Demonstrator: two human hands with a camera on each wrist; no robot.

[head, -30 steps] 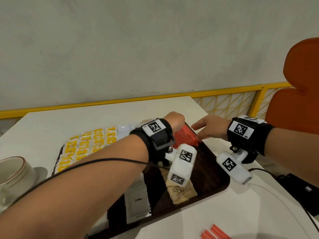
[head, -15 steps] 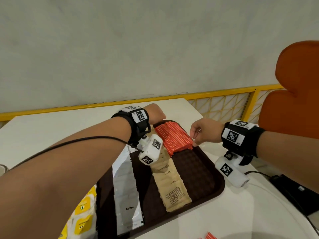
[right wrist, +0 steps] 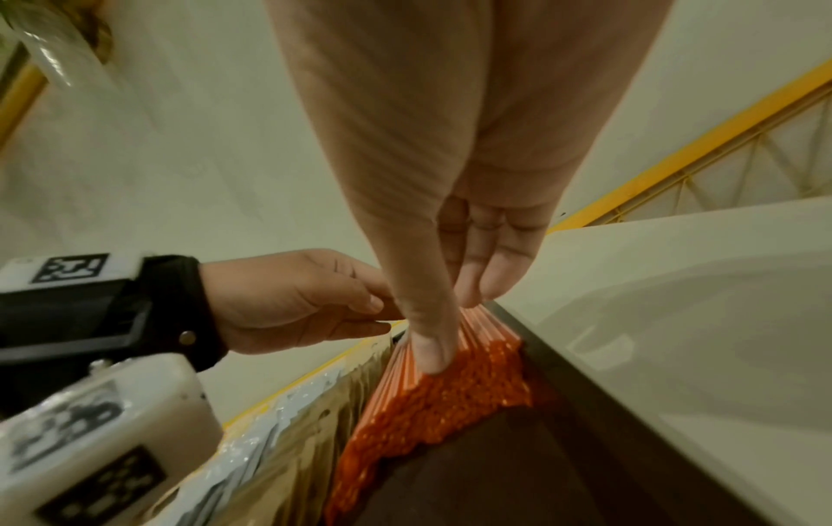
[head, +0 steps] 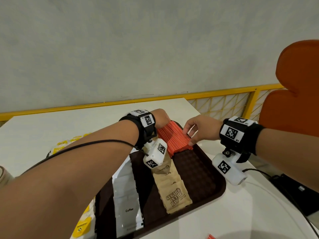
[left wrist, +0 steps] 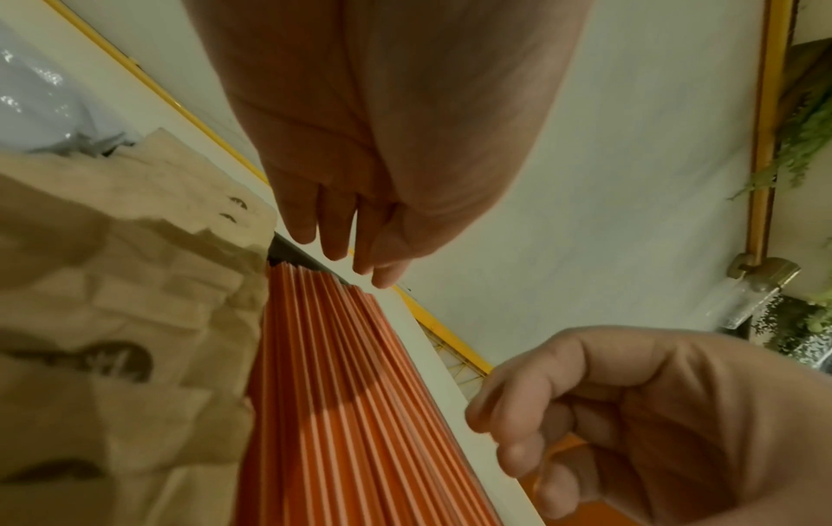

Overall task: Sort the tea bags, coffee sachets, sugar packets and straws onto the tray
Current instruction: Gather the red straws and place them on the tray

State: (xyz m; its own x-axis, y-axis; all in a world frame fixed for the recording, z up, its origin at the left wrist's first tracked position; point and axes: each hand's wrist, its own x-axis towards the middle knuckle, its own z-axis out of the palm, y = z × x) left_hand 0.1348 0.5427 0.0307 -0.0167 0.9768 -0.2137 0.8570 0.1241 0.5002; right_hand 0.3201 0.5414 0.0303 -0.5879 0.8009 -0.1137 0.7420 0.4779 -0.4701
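Note:
A stack of red straws (head: 172, 140) lies in the far right corner of the brown tray (head: 219, 190). My left hand (head: 161, 118) hovers at the straws' far ends with its fingers straight, near the tray rim (left wrist: 310, 263). My right hand (head: 189, 135) rests on the straws' near ends (right wrist: 432, 402), its thumb pressing the end face and its fingers on top. A row of brown sugar packets (head: 170, 187) and a row of white coffee sachets (head: 126, 195) lie on the tray beside the straws. Yellow tea bags (head: 82, 228) lie left of the coffee, partly hidden by my left arm.
Loose red straws (head: 211, 236) lie on the white table at the bottom edge. A black device with a cable (head: 293, 192) sits at the right. An orange chair (head: 296, 92) and a yellow rail (head: 224, 92) stand behind the table. A cup (head: 2, 175) shows at the left edge.
My right hand has moved from the right side of the straw stack onto its near ends. My left hand stays at the far ends. The head view has swung right.

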